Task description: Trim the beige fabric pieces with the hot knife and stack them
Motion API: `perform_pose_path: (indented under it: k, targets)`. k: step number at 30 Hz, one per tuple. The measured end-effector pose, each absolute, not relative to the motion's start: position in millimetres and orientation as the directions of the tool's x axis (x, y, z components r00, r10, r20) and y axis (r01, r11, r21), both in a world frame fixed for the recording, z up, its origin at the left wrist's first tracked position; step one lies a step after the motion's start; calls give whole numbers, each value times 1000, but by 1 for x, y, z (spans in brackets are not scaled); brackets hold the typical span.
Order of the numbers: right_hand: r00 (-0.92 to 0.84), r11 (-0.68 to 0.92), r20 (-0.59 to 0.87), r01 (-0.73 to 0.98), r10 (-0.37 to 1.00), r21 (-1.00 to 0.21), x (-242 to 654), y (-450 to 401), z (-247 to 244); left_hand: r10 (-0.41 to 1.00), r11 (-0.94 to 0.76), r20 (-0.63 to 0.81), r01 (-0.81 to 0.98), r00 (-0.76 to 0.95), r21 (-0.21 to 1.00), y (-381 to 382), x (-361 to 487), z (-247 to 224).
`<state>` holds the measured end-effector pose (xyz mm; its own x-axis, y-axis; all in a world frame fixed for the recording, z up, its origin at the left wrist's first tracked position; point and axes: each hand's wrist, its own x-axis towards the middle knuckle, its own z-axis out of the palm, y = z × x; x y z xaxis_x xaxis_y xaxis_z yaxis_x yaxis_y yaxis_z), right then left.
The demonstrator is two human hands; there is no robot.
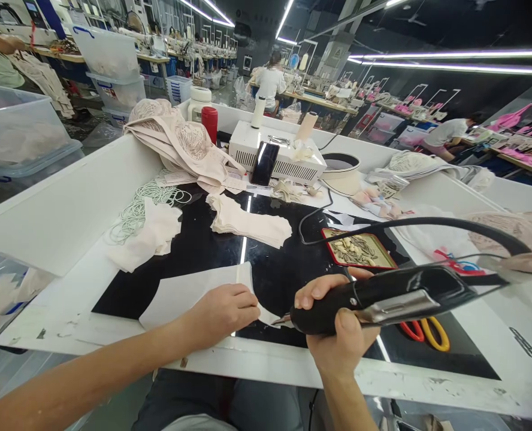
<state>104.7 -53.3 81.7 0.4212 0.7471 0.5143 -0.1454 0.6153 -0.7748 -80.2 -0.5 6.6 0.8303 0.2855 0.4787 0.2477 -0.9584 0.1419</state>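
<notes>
A white, curved-edged piece of thin sheet material [189,293], fabric or paper, lies on the black tabletop panel. My left hand [230,311] rests on its right part, the fingers pinched together at its edge. My right hand [333,317] is wrapped round a black corded hand-held power tool [396,299] with a metal lever along its side. The tool's pointed metal tip reaches the sheet's narrow right end, close to my left fingertips. Just beyond lies a stack of cream fabric pieces [250,221]. Red-and-yellow-handled scissors [435,334] lie partly hidden beneath the tool.
Pale green cord [144,206] and cream scraps [153,233] lie left. A red-rimmed tray [360,248] holds small pieces. Behind stand a phone [265,163], a white vented box [277,149], a red bottle [209,124] and piled bras [180,137]. A black cable [311,221] loops rightward.
</notes>
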Motion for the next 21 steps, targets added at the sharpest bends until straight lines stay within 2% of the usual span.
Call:
perform_pose_path:
  k: [10, 16, 21]
  targets:
    - [423, 596, 498, -137, 757, -791, 107, -54, 76, 278, -960, 462, 246, 842, 131, 0, -80, 5]
    - [412, 574, 489, -109, 769, -811, 112, -51, 75, 366, -927, 511, 256, 778, 274, 0, -85, 17]
    - [427, 570, 478, -115, 768, -814, 126, -44, 72, 413, -909, 442, 334, 796, 248, 16, -111, 25]
